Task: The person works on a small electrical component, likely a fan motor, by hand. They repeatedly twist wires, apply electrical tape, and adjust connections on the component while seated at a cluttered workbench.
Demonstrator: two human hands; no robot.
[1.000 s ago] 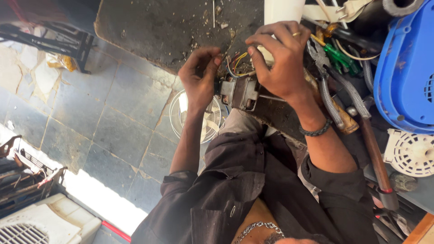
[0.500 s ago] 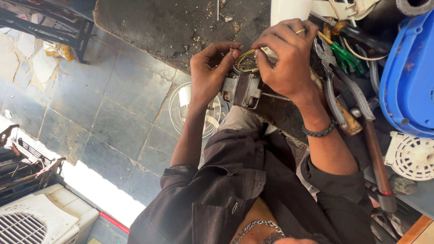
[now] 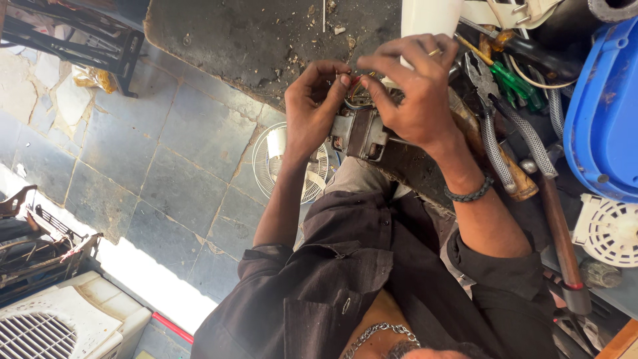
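Above a grey stone-tiled floor (image 3: 113, 166), a small motor (image 3: 362, 133) is sitting between both hands. The left hand (image 3: 312, 110) and right hand (image 3: 415, 93) are pinching its copper wires (image 3: 359, 93), both equally near, at its top end.

Motor housing (image 3: 359, 133): grey metal, copper-coloured windings. Wrist bracelet (image 3: 470, 194): dark green beads. Screwdriver handle (image 3: 515, 80): translucent green. Tub (image 3: 601, 113): blue. Fan grille (image 3: 279, 166): white. Floor tiles (image 3: 166, 153): grey.
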